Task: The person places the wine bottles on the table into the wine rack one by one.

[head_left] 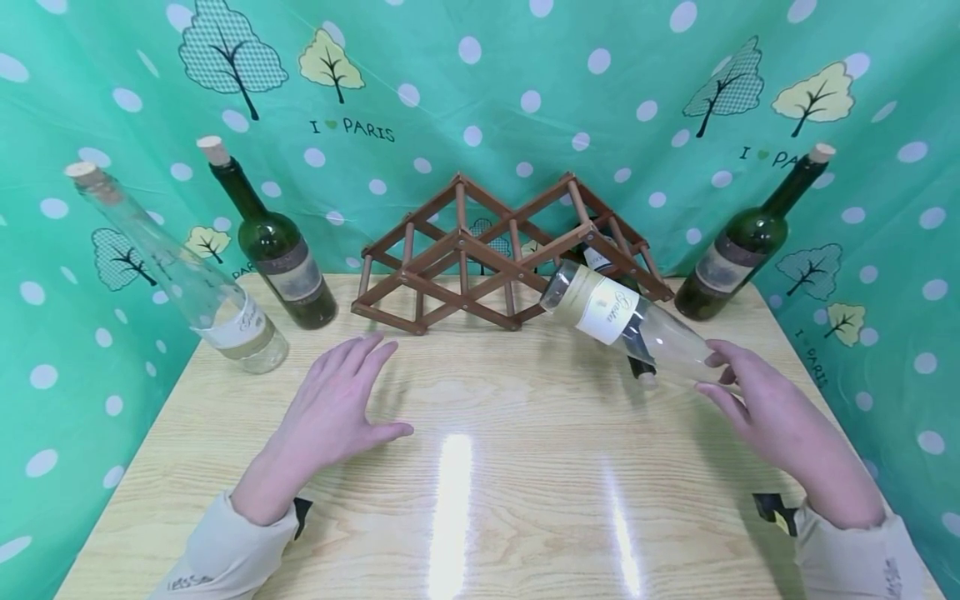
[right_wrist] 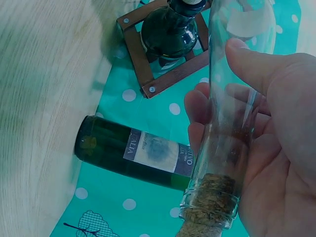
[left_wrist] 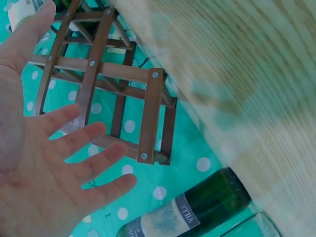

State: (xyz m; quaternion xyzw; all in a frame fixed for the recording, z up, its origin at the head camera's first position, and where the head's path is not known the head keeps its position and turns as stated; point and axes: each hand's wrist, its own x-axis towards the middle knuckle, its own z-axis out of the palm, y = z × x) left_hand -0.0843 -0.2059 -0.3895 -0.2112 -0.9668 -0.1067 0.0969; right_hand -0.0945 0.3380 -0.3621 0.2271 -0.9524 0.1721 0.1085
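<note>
The right hand (head_left: 783,421) grips a clear, corked bottle (head_left: 667,337) by its neck; the bottle tilts with its base up and to the left, in front of the wooden rack (head_left: 465,242). In the right wrist view, thumb and fingers wrap the glass neck (right_wrist: 229,133) above the cork (right_wrist: 212,197). A dark bottle (right_wrist: 170,34) lies in the rack's right end, its neck pointing forward. The left hand (head_left: 330,408) hovers over the table's left side, fingers spread, holding nothing. In the left wrist view its palm (left_wrist: 44,177) faces the camera beside the rack (left_wrist: 94,64).
At the left stand a clear corked bottle (head_left: 232,325) and a green corked bottle (head_left: 288,267). Another green bottle (head_left: 731,254) stands right of the rack. A patterned green cloth (head_left: 525,92) hangs behind and around the wooden table (head_left: 525,467).
</note>
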